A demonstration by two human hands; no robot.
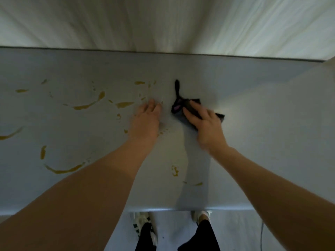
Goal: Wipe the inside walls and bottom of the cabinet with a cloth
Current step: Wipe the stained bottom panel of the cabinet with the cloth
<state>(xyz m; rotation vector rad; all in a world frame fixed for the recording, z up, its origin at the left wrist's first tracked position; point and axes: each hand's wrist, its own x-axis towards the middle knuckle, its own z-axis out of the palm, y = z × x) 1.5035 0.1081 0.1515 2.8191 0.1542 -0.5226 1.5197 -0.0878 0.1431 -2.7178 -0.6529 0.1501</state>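
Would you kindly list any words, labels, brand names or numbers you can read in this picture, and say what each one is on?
None: no readable text shows anywhere in the head view.
The dark cloth under the right hand has a purple patch, but it is too blurred to tell whether it carries lettering.
The sneakers show only dark stripes, no legible brand.
The grey surface bears only yellow smears.

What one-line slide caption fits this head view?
Right hand presses a dark cloth on the stained grey cabinet bottom; left hand rests flat beside.
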